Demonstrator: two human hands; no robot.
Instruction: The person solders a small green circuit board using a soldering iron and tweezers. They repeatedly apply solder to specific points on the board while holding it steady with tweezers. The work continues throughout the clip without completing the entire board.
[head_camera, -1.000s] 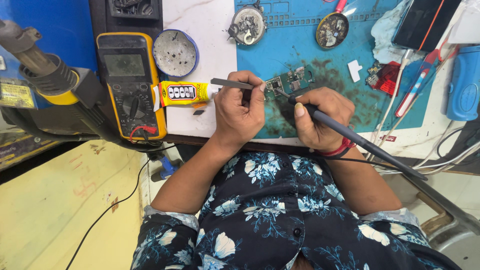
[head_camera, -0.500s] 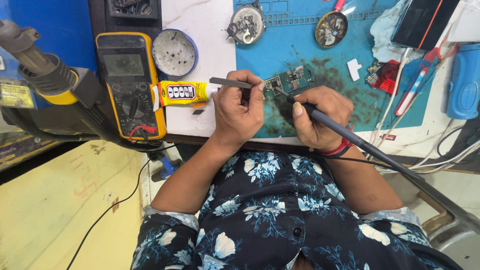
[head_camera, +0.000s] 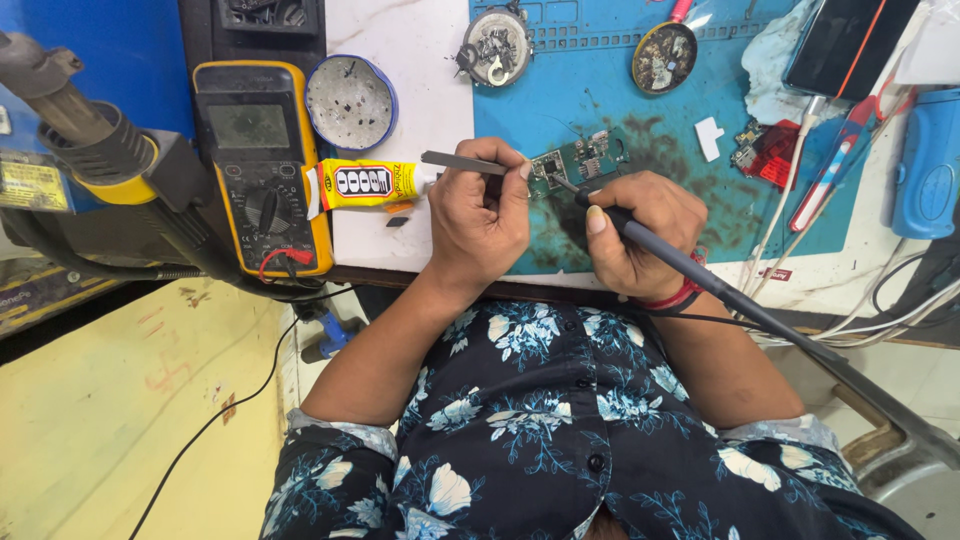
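A small green circuit board (head_camera: 585, 158) lies on a stained blue work mat (head_camera: 640, 110). My left hand (head_camera: 478, 215) grips metal tweezers (head_camera: 462, 161), with their tips at the board's left end. My right hand (head_camera: 635, 232) holds a dark soldering iron (head_camera: 690, 270) like a pen. Its tip touches the board near the tweezers, and its cable trails off to the lower right.
A yellow multimeter (head_camera: 262, 160) and a yellow glue tube (head_camera: 365, 183) lie left of my hands, beside a round tin lid (head_camera: 350, 102). A hot-air gun (head_camera: 90, 140) sits far left. Round dishes of parts, a red board, a phone and cables crowd the right.
Both hands stay at the board; the soldering iron tip and tweezers have barely shifted.
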